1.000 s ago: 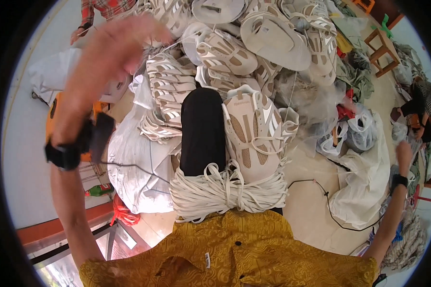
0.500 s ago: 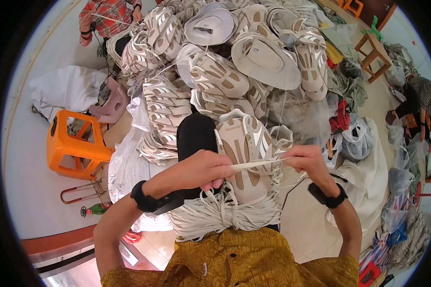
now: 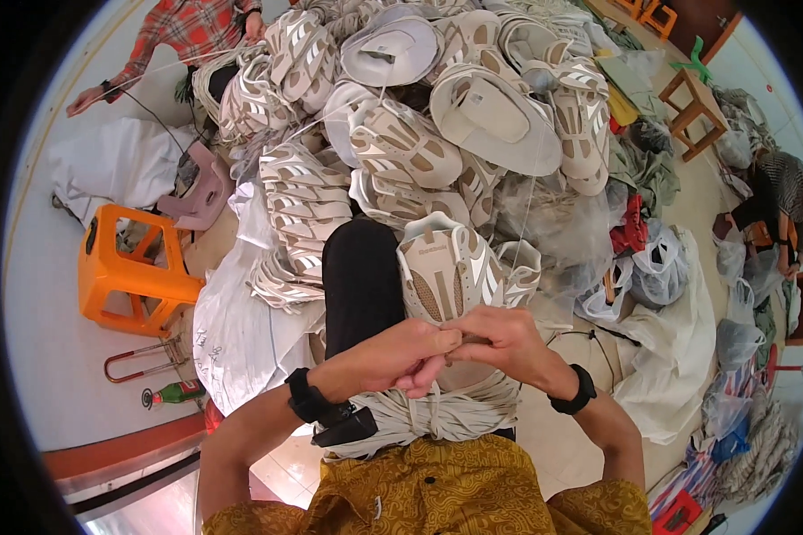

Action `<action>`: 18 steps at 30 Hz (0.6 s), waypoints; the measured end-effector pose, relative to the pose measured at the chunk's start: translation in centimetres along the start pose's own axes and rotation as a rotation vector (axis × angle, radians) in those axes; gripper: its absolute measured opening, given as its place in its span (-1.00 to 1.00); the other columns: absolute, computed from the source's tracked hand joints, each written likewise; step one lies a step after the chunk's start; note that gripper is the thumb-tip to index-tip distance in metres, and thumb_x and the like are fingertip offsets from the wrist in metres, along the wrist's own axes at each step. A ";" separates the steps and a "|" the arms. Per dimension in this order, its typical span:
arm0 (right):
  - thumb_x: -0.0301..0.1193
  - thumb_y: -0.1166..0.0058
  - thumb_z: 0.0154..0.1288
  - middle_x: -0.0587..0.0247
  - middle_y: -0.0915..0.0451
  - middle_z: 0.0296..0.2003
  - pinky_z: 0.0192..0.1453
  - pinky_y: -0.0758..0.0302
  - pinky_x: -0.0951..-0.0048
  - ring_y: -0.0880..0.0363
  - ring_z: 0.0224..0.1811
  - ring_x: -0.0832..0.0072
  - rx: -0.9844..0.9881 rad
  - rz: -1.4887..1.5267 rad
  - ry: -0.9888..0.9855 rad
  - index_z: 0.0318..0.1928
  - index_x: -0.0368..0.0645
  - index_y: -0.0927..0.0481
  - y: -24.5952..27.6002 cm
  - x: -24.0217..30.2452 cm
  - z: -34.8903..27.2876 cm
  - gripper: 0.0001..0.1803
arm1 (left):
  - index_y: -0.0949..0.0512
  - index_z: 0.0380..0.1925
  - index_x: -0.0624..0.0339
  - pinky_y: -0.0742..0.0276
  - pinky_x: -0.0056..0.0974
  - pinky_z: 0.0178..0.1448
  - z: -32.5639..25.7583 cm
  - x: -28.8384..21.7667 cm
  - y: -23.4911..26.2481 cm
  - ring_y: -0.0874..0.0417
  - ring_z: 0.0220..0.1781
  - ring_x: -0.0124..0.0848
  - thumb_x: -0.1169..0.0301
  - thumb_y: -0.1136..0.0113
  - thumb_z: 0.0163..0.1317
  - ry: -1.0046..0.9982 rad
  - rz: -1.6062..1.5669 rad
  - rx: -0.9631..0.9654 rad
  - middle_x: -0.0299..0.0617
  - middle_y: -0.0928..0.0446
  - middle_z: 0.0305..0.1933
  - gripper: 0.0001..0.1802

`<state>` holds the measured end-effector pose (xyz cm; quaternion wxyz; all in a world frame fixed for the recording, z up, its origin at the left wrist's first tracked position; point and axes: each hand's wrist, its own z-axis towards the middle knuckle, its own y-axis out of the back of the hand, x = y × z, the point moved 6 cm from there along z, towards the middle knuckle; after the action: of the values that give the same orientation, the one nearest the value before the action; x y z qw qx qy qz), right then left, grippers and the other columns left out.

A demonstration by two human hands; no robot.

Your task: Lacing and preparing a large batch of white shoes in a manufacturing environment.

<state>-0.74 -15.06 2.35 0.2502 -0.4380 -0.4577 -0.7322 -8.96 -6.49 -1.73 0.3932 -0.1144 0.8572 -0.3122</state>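
Plainly we have both hands together, left hand and right hand pinched on a cord over the shoe upper on our lap, and a loose pinch could let it slip into the cord bundle

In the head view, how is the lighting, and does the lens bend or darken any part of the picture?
Head view: soft, even daylight with weak shadows and no strong glare; the left hand, right hand and the beige shoe upper beneath them are sharp; the fisheye lens curves the floor edge by the orange stool and blackens the corners.
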 end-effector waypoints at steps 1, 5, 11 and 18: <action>-0.37 -0.24 -0.12 0.26 -0.50 -0.51 -0.51 -0.41 0.51 -0.52 -0.51 0.45 0.006 0.003 0.000 -0.31 -0.13 -0.58 -0.1 -0.3 -0.2 -0.73 | -0.41 -0.44 0.25 -0.21 -0.46 -0.71 -0.3 0.4 -0.3 -0.29 -0.81 -0.56 0.22 0.10 0.29 -0.014 -0.136 0.113 -0.28 -0.34 -0.77 -0.69; -0.39 -0.18 -0.07 0.33 -0.44 -0.64 -0.61 -0.35 0.46 -0.49 -0.59 0.47 0.080 -0.416 0.224 -0.48 -0.12 -0.56 -0.7 0.2 -1.1 -0.89 | -0.42 -0.40 0.32 -0.27 -0.41 -0.66 0.0 1.7 -0.9 -0.29 -0.80 -0.53 0.16 0.06 0.26 -0.046 -0.067 -0.007 -0.25 -0.36 -0.74 -0.63; -0.44 -0.11 -0.06 0.28 -0.42 -0.66 -0.59 -0.38 0.42 -0.47 -0.61 0.38 -0.067 -0.348 0.127 -0.56 -0.16 -0.51 1.5 -2.7 -0.9 -0.92 | -0.41 -0.15 0.36 -0.43 -0.23 -0.18 -1.3 1.5 -3.9 -0.50 -0.25 -0.28 0.14 -0.22 -0.09 -0.793 1.837 -0.387 -0.13 -0.48 -0.27 -0.42; -0.50 -0.09 -0.07 0.22 -0.46 -0.55 -0.49 -0.43 0.41 -0.48 -0.57 0.29 0.033 -0.491 0.068 -0.47 -0.18 -0.50 -2.1 -6.0 0.3 -0.92 | -0.39 -0.13 0.47 -0.33 -0.10 0.02 0.9 3.1 -5.0 -0.42 -0.06 -0.01 0.28 -0.13 -0.12 -0.819 2.282 -0.380 0.11 -0.44 -0.17 -0.45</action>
<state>0.74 -14.05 -3.71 0.0872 -0.2847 -0.5535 -0.7778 -10.59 -12.13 -0.88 0.6587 0.5564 0.3110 0.3998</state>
